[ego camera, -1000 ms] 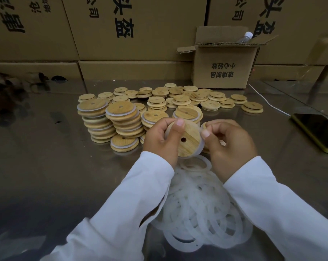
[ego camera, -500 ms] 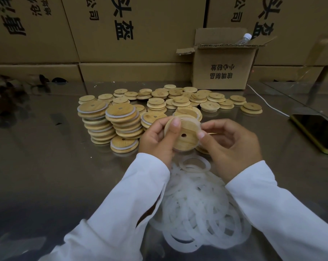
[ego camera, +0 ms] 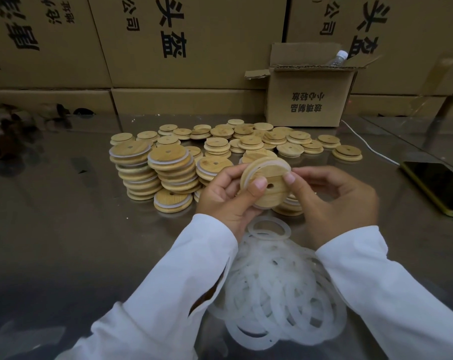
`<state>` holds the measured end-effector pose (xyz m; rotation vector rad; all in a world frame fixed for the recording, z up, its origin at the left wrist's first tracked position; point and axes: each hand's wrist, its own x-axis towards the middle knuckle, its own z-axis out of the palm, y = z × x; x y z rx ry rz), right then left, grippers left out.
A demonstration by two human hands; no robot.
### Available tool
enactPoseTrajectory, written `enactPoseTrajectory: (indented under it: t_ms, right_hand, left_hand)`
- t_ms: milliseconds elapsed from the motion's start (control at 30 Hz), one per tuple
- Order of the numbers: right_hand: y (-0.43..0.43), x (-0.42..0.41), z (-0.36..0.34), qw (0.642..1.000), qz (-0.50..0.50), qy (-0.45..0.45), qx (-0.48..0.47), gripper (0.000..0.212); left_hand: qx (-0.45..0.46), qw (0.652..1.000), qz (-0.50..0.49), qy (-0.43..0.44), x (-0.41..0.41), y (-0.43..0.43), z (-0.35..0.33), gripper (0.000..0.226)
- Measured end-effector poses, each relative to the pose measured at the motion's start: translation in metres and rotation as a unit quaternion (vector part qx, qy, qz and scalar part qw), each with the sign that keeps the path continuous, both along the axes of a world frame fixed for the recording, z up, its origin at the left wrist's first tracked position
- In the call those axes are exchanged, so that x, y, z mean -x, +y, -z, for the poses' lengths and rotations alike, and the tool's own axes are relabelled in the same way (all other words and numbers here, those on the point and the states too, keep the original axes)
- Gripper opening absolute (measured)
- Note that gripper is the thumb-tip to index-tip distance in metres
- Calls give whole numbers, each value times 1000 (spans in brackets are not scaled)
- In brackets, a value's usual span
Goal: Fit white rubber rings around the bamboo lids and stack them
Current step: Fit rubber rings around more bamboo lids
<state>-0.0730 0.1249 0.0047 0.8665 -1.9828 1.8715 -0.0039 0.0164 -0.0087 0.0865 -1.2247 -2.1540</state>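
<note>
Big cartons [ego camera: 194, 35], approx. 6 faces in 2 rows, are standing far beyond both hands. The table [ego camera: 64, 242] is carrying the rest. The rubber rings [ego camera: 280, 294] are lying heaped under the wrists, bodyward of the hands. They're too tangled to count, prob. dozens, w/ 1 loose ring [ego camera: 269, 229] sitting on top just below the hands. 1 small box [ego camera: 308, 100] is standing open beyond the right hand [ego camera: 334, 198], w/ 1 bottle [ego camera: 338, 58] poking out.

2 tall ringed stacks [ego camera: 134, 170] are standing left of the left hand [ego camera: 225, 201], approx. 9–10 lids ea., edges blurring. 1 short stack [ego camera: 212, 167] is sitting just beyond that hand, and 1 single ringed lid [ego camera: 172, 201] is lying flat beside it. Bare lids [ego camera: 246, 141] are lying beyond both hands in some 20+ low piles; exact no. unclear. 1 phone [ego camera: 438, 188] is lying right of the right hand.

1 held lid [ego camera: 272, 198] is sitting btw the hands. Both hands are pinching it, thumbs pressing its face and fingers curling behind. Vs 1 s ago it is tilting back. Its fitted ring [ego camera: 274, 159], then showing white at the near-right edge, is now arcing over the far rim. Near side is hidden by fingers, so seating there can't be told. Prob. the fitting is nearly finishing and stacking is coming next.
</note>
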Motion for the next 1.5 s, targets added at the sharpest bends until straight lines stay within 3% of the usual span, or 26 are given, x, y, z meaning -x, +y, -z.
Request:
enactPoseTrajectory:
  t_ms: [167, 267, 333, 433, 533, 667, 833, 1033, 1133, 1300, 1500]
  right_hand:
    - [1, 0, 0, 999, 8, -34, -10, 10]
    - [1, 2, -4, 986, -59, -153, 5, 11]
    - [2, 6, -8, 958, -135, -251, 16, 8]
    - [4, 8, -12, 928, -197, -316, -7, 16]
    - [6, 9, -14, 927, -213, -308, -28, 24]
    - [7, 10, -16, 943, -180, -279, -34, 4]
    - [5, 7, -16, 967, -144, -208, -23, 7]
    - [7, 8, -15, 954, -185, -233, -28, 3]
    - [6, 8, -12, 963, -175, -197, -47, 10]
    - [3, 9, -7, 972, -152, -170, -53, 17]
    - [3, 10, -4, 959, -184, -202, -71, 10]
  left_hand:
    - [12, 1000, -20, -6, 2, 2, 2, 32]
    - [34, 999, -32, -15, 2, -1, 2, 33]
    - [47, 998, -31, -22, 1, -5, 1, 33]
    - [53, 998, -21, -26, 1, -10, 1, 31]
    - [62, 998, -12, -32, 0, -13, 1, 30]
    - [65, 997, -7, -38, -1, -16, 1, 30]
    - [42, 998, 4, -37, -1, -16, 2, 31]
    - [21, 999, -5, -45, -1, -13, 0, 35]
    - [-15, 999, -11, -45, -2, -14, -1, 37]
    - [-27, 998, -19, -59, -1, -12, -1, 21]
    - [12, 995, -22, -92, -2, -11, 1, 23]
